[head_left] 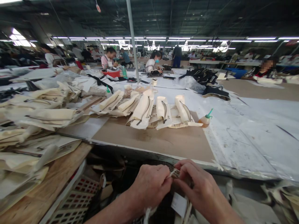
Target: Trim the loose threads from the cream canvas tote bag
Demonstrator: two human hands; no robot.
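Note:
At the lower middle, just in front of the table edge, my two hands meet above my lap. My left hand [151, 183] is closed, its thumb and fingers pinching a thin cream cord [173, 172]. Close against it, my right hand [198, 186] is closed too, with its fingertips on the same cord and pale strands beside it. Below the right hand hangs a white tag [179, 204], next to cream strips running down out of view. The fingers hide part of what they hold.
Several cream fabric pieces with dark zips [142, 109] lie on brown board [151, 140] ahead. A glue bottle with a green nozzle [205, 119] stands right of them. Piled cream pieces [46, 115] cover the left, above a plastic basket [77, 193]. Co-workers [154, 62] sit further back.

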